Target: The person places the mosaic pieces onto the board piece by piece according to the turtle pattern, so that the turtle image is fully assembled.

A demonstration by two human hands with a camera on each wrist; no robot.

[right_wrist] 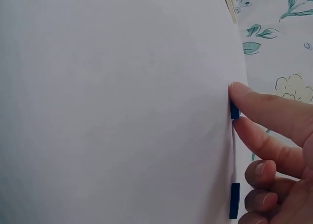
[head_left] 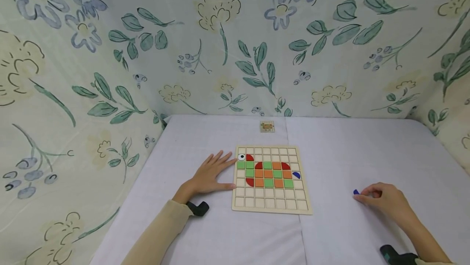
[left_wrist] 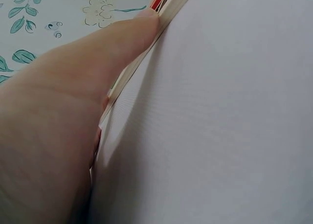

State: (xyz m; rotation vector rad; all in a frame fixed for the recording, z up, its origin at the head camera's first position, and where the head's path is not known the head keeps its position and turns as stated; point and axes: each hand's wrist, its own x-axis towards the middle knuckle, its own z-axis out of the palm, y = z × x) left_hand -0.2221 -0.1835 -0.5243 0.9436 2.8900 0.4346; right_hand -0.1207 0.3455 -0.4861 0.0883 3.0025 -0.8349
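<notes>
My left hand [head_left: 207,175] lies with fingers spread at the left edge of a wooden grid board [head_left: 269,204], thumb and a fingertip touching its rim. In the left wrist view the thumb [left_wrist: 132,35] rests against that rim. Red, green and orange pieces fill the middle cells, with an eye piece [head_left: 241,157] at upper left and a blue half-round piece [head_left: 296,175] at right. Right of the board, my right hand [head_left: 387,199] pinches a small blue piece [right_wrist: 234,110] between thumb and index finger, close to the tablecloth. Its other fingers are curled.
Another blue piece [right_wrist: 234,200] lies on the white cloth below the right fingers. A small picture card [head_left: 267,126] lies behind the board. A floral curtain [head_left: 220,53] stands along the back and sides of the table. Each wrist carries a black device.
</notes>
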